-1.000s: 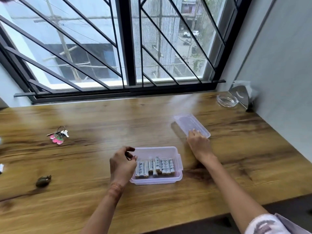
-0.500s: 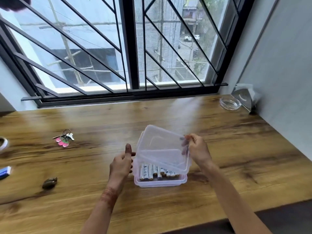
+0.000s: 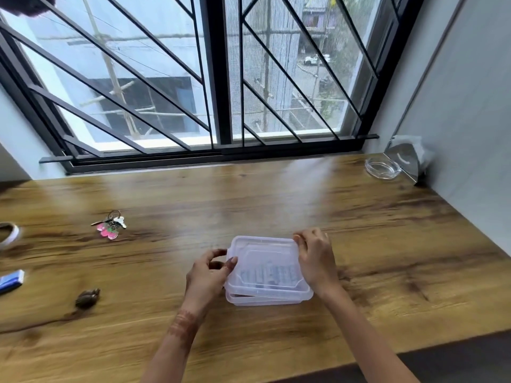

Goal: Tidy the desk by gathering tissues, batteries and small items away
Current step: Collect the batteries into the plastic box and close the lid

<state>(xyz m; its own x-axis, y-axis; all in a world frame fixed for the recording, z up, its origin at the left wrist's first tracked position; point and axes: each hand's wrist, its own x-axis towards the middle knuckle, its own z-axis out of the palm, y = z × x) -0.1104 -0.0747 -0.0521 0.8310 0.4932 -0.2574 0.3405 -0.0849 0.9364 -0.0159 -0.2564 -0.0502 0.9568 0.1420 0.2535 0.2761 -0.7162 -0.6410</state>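
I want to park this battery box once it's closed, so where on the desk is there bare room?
Widest bare wood lies right of the right hand, running back toward the glass dish. Also open: the strip between the box and the window sill. The left edge is crowded: keys, tape roll, blue item, small brown object.

A clear plastic box [image 3: 265,295] was set near the front middle of the wooden desk, with a clear lid [image 3: 265,261] laid flat on top of it, slightly askew. A row of white and blue batteries [image 3: 269,273] was seen through the lid, blurred, lying side by side inside. The lid's left and right edges were gripped by hands.
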